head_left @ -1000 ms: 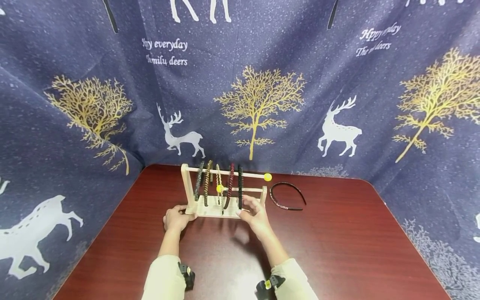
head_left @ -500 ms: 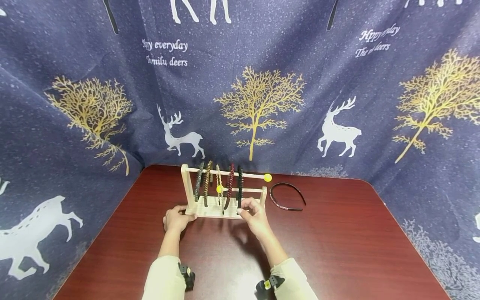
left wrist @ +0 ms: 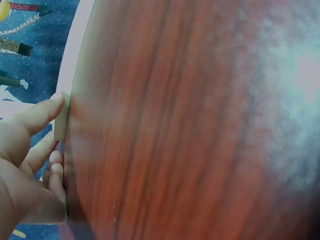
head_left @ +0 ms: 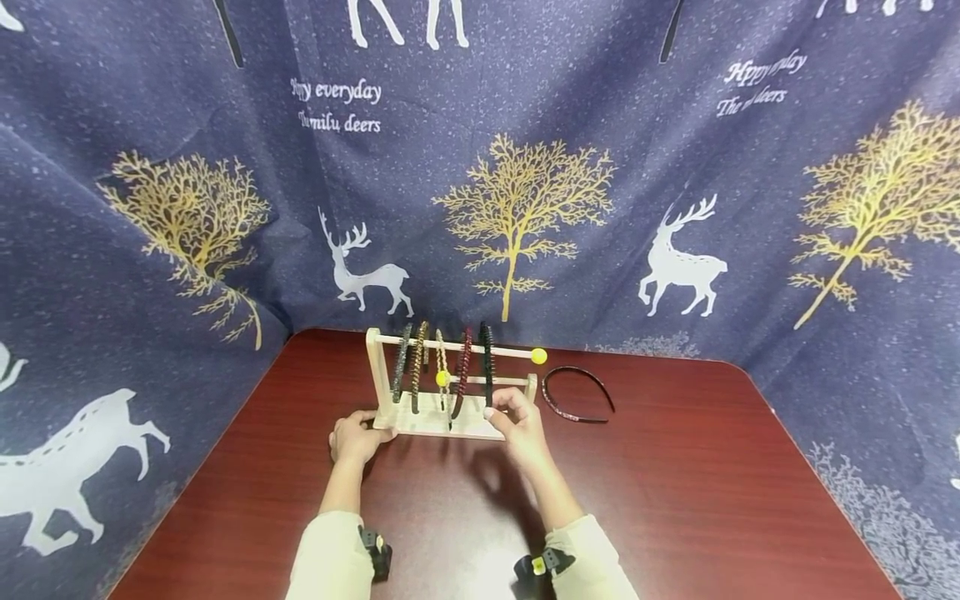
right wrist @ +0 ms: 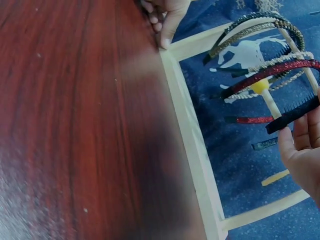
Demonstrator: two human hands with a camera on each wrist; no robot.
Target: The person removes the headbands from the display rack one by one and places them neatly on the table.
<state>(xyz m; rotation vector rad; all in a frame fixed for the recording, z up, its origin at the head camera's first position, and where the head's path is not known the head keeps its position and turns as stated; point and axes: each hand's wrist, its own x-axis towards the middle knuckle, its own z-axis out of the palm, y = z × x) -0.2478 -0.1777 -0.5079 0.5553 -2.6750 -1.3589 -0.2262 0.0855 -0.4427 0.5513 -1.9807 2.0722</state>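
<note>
A pale wooden headband rack with two rods tipped by yellow balls stands on the table. My left hand grips its base at the left corner, thumb on the edge in the left wrist view. With thumb and fingers, my right hand pinches the lower end of a black toothed headband at the rack's right part. Left of it hang a dark red headband, a cream braided headband, a gold-brown headband and a dark grey glittery headband.
A thin dark headband with a patterned side lies on the red-brown table, right of the rack. Behind the table hangs a blue cloth printed with deer and trees. The upper rod's yellow ball sticks out rightward.
My right hand has taken the black headband's lower end and shifted it slightly up and to the right. The left hand stays on the rack's base.
</note>
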